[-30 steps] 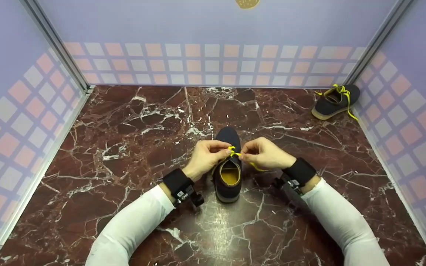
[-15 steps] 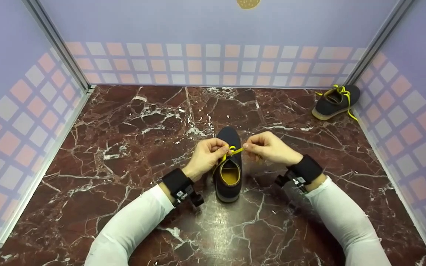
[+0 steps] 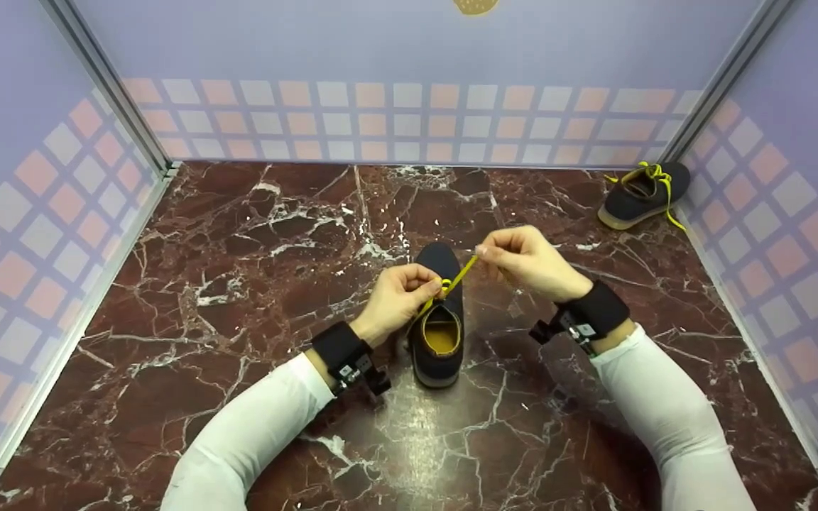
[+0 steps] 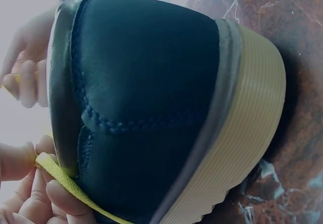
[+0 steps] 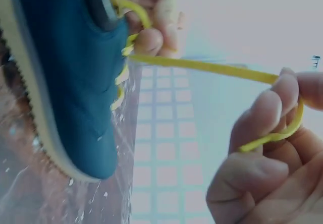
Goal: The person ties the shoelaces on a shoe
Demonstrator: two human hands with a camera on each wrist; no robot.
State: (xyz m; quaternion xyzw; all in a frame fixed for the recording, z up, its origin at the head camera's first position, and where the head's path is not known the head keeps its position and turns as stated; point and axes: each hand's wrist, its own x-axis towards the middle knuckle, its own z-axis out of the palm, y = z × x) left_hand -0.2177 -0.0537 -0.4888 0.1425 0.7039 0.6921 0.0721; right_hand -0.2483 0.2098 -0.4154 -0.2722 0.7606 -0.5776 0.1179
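A dark navy shoe (image 3: 439, 365) with a pale ridged sole stands upright in front of me, toe pointing away. Its yellow shoelace (image 5: 202, 66) runs taut from the eyelets to my right hand (image 3: 530, 262), which pinches it between thumb and fingers, up and right of the shoe. In the right wrist view the lace's loose end hangs out past those fingers. My left hand (image 3: 398, 298) pinches another stretch of yellow lace (image 4: 65, 179) close over the shoe's opening, at the left of the tongue. The shoe's lower eyelets are partly hidden by the left fingers.
A second dark shoe (image 3: 636, 202) with yellow laces sits in the far right corner, against the walls. The red-brown marble-patterned surface (image 3: 295, 262) is bounded by lilac walls (image 3: 409, 42) with pink and white squares at the back and both sides.
My right hand has moved up and to the right, drawing its lace end out into a longer, straight line. The left hand and the shoe have stayed nearly where they were.
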